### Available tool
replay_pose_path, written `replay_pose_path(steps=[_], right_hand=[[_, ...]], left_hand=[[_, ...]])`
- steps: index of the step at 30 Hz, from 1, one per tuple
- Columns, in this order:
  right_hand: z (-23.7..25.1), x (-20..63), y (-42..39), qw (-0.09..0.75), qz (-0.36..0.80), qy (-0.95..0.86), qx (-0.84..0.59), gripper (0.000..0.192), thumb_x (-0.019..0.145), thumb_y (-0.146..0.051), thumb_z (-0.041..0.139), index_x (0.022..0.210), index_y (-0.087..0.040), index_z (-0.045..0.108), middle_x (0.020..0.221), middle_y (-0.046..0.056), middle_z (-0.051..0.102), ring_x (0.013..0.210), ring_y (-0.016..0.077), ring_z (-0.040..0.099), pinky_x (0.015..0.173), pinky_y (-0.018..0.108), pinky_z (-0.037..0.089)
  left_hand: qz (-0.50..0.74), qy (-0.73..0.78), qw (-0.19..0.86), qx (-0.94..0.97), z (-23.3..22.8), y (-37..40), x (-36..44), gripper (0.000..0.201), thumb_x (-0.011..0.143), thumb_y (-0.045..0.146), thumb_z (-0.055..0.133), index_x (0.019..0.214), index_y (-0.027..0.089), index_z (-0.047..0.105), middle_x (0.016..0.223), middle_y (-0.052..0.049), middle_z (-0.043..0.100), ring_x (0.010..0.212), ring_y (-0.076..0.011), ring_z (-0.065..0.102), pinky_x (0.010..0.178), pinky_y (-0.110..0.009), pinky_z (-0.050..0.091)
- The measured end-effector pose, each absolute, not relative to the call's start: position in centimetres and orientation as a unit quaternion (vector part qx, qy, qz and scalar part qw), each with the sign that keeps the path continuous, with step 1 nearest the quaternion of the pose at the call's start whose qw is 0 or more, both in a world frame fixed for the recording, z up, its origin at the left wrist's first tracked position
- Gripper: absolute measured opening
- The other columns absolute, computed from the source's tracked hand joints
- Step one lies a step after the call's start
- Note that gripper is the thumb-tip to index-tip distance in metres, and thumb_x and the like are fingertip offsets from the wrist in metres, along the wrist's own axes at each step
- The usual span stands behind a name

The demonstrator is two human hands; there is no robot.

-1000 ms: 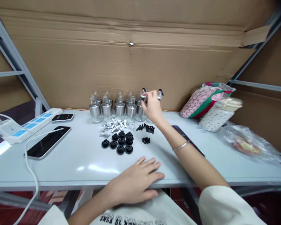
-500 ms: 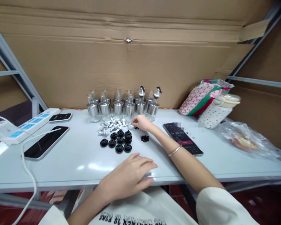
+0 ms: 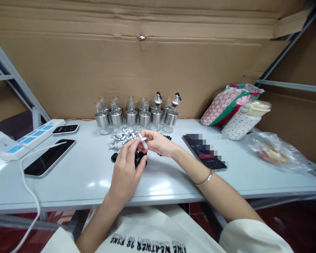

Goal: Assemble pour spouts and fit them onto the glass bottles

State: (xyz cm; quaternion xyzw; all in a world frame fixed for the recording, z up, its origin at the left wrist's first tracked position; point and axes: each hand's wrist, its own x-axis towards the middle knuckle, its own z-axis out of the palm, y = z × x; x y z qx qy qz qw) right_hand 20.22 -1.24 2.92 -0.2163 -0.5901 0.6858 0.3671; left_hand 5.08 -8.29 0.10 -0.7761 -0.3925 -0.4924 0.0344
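In my right hand (image 3: pixel 159 142) a silver-white pourer spout piece (image 3: pixel 144 141) is pinched between thumb and fingers. My left hand (image 3: pixel 126 167) reaches up beside it, fingers stretched and thumb apart; its fingertips are at the piece, but whether they touch it I cannot tell. Behind the hands lies a pile of similar silver pourer pieces (image 3: pixel 122 137). Black round stoppers (image 3: pixel 114 157) lie under and around my left hand, which partly covers them. Small black parts (image 3: pixel 166 137) show past my right hand, partly hidden by it.
Several glass bottles with metal bands (image 3: pixel 131 117) stand at the back; two carry pourers. A phone (image 3: pixel 51 158), a power strip (image 3: pixel 28 140) and a small device (image 3: pixel 65 129) lie left. On the right are another phone (image 3: pixel 204 153), a tumbler (image 3: pixel 242 123), a pouch (image 3: pixel 226 105) and a plastic bag (image 3: pixel 274 154).
My right hand has lifted a pourer piece from beside the pile and drawn it slightly left. My left hand has risen from the table's front edge to meet it.
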Motion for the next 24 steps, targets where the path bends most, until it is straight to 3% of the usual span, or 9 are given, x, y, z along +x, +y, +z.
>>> replay_pose_path(steps=[5, 10, 15, 20, 22, 24], right_hand=[[3.0, 19.7, -1.7, 0.329, 0.661, -0.634, -0.229, 0.016, 0.060, -0.010, 0.068, 0.068, -0.016, 0.055, 0.064, -0.004, 0.064, 0.058, 0.0078, 0.057, 0.059, 0.019, 0.043], [3.0, 19.8, -1.8, 0.347, 0.649, -0.638, -0.229, 0.016, 0.058, -0.009, 0.065, 0.066, -0.017, 0.054, 0.062, -0.006, 0.062, 0.062, 0.0095, 0.060, 0.062, 0.021, 0.046], [4.2, 20.7, -2.2, 0.299, 0.610, -0.699, -0.222, 0.018, 0.064, -0.015, 0.072, 0.078, -0.016, 0.060, 0.070, -0.003, 0.064, 0.066, 0.0096, 0.060, 0.065, 0.023, 0.048], [5.5, 25.1, -0.5, 0.317, 0.418, -0.757, -0.389, 0.016, 0.072, -0.028, 0.069, 0.082, -0.016, 0.066, 0.070, -0.001, 0.065, 0.062, 0.0106, 0.057, 0.059, 0.024, 0.045], [5.3, 27.1, 0.6, 0.273, 0.325, -0.771, -0.474, 0.012, 0.071, -0.026, 0.067, 0.071, -0.014, 0.067, 0.064, 0.000, 0.064, 0.059, 0.0122, 0.056, 0.057, 0.025, 0.043], [4.7, 28.5, 1.3, 0.184, 0.313, -0.785, -0.502, 0.007, 0.067, -0.021, 0.069, 0.068, -0.015, 0.069, 0.064, 0.001, 0.066, 0.062, 0.0144, 0.059, 0.060, 0.025, 0.045]], left_hand=[[-0.515, -0.389, 0.037, -0.763, 0.5, -8.4, 4.7, 0.027, 0.093, 0.025, 0.052, 0.120, 0.024, 0.051, 0.100, -0.004, 0.051, 0.091, -0.0171, 0.057, 0.080, -0.030, 0.052], [-0.505, -0.390, 0.033, -0.769, 0.3, -8.3, 4.7, 0.026, 0.094, 0.028, 0.051, 0.120, 0.026, 0.052, 0.099, -0.004, 0.049, 0.088, -0.0170, 0.056, 0.079, -0.032, 0.051], [-0.518, -0.391, 0.017, -0.761, 0.4, -8.5, 4.8, 0.028, 0.093, 0.024, 0.052, 0.121, 0.022, 0.052, 0.098, -0.005, 0.048, 0.089, -0.0167, 0.054, 0.078, -0.031, 0.051], [-0.555, -0.359, 0.026, -0.750, 0.8, -8.7, 4.9, 0.026, 0.088, 0.016, 0.055, 0.113, 0.022, 0.056, 0.094, -0.003, 0.043, 0.086, -0.0145, 0.052, 0.079, -0.029, 0.052], [-0.538, -0.356, 0.018, -0.764, 0.6, -8.5, 4.9, 0.027, 0.086, 0.013, 0.054, 0.112, 0.021, 0.055, 0.095, -0.004, 0.042, 0.086, -0.0144, 0.051, 0.079, -0.029, 0.053], [-0.513, -0.355, 0.006, -0.782, 0.3, -8.3, 5.0, 0.030, 0.085, 0.011, 0.052, 0.113, 0.021, 0.055, 0.098, -0.004, 0.042, 0.090, -0.0149, 0.052, 0.081, -0.031, 0.053]])
